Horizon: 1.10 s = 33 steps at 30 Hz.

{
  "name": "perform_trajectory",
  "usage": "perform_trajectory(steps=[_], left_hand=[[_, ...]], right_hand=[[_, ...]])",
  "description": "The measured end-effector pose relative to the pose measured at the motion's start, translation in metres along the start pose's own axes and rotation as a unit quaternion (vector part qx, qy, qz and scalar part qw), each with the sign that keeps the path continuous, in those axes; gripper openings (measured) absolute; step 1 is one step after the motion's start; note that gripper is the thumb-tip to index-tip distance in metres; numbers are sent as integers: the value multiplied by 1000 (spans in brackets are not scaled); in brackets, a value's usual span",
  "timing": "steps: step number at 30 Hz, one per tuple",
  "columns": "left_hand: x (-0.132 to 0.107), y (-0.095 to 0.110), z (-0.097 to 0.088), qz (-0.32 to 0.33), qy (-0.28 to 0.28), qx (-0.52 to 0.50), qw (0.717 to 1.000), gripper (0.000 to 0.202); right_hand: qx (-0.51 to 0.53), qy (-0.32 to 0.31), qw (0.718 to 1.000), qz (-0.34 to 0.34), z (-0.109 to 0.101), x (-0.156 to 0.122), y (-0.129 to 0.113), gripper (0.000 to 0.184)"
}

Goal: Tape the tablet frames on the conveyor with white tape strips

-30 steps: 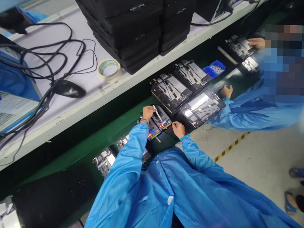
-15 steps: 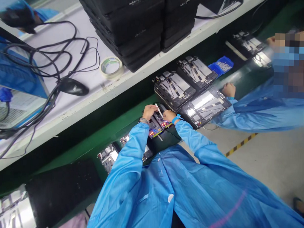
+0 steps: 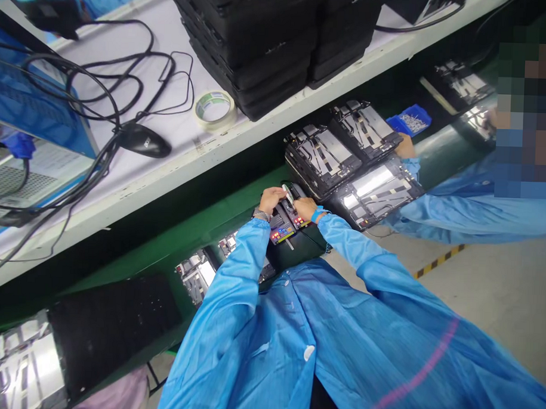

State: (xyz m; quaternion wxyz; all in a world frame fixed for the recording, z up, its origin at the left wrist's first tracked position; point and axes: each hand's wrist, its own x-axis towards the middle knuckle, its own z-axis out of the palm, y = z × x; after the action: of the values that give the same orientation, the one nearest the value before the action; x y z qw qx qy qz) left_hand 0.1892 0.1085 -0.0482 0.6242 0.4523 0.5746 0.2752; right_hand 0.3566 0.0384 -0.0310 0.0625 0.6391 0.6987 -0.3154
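Between my hands is a small, narrow white strip [image 3: 286,193], tilted, its exact kind too small to make out. My left hand [image 3: 272,201] is closed with its fingertips at the strip's upper left side. Closed too, my right hand [image 3: 304,208] pinches at the strip's lower end. Both hands are just above two small dark control units [image 3: 281,232] with lit red digits and buttons, side by side on the dark green bench [image 3: 230,218]. My fingers hide part of these units.
Opened flat electronic devices [image 3: 326,158] lie to the right, some stacked; others [image 3: 196,273] are at left. A co-worker's hand [image 3: 406,147] is near a blue bin [image 3: 410,121] of small white parts. The white shelf [image 3: 185,142] holds tape [image 3: 214,110], a mouse [image 3: 145,140] and black trays [image 3: 251,54].
The view has shifted slightly. The strip's angle has changed a little between my fingers, with my hands close to the same spot. The co-worker's hand has moved to the far device beside the blue bin.
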Motion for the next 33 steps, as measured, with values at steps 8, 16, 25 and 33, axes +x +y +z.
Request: perform_trajectory(steps=[8,16,25,33], left_hand=[[2,-1,0,19,5,4,1000,24],[-2,12,3,34,15,-13,999,20],[-3,30,3,46,33,-30,998,14],[-5,43,-3,62,42,-35,997,20]], right_hand=[[-31,19,999,-14,-4,-2,6,21],[20,47,999,16,-13,-4,-1,24],[66,62,996,20,-27,-2,-10,20],[77,109,991,11,-31,13,-8,21]])
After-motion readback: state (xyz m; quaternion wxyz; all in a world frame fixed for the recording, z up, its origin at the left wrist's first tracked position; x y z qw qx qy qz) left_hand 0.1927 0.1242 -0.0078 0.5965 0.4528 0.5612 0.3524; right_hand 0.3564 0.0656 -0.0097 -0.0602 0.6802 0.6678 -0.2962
